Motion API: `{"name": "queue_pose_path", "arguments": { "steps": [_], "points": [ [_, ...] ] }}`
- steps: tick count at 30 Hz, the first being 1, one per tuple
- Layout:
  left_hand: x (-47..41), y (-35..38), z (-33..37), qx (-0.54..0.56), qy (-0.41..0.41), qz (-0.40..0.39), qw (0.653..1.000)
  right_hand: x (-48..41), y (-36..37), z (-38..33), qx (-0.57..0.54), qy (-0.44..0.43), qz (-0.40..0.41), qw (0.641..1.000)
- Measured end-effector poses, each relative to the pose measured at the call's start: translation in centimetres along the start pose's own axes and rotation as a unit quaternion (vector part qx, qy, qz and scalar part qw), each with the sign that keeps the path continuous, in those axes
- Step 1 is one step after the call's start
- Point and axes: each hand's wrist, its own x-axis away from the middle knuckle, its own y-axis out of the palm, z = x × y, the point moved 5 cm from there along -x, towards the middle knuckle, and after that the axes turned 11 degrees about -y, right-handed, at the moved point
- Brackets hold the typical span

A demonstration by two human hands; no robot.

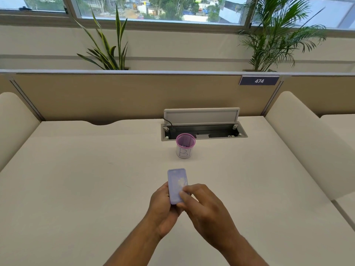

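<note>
Lilac case: left hand grips, right hand pinches; sign reads 474.

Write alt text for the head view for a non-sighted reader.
A left hand holds a pale purple rectangular case above a cream desk while the right hand pinches its near edge. Beyond stands a pink-rimmed mesh cup with a handwritten label.

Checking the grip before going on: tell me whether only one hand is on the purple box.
No, the left hand grips the purple box from its left side while the right hand pinches its near right edge.
</note>
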Motion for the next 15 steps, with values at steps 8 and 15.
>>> {"name": "queue_pose_path", "arguments": {
  "steps": [8, 15],
  "points": [
    [-0.16, -0.03, -0.22, 0.033, -0.005, -0.029, 0.999, -0.51, -0.43, -0.50, 0.014, -0.018, 0.014, 1.000],
    [-0.17, 0.21, -0.47, 0.033, -0.013, -0.035, 0.999, -0.80, -1.06, -0.45, 0.020, -0.009, 0.033, 0.999]
  ]
}}
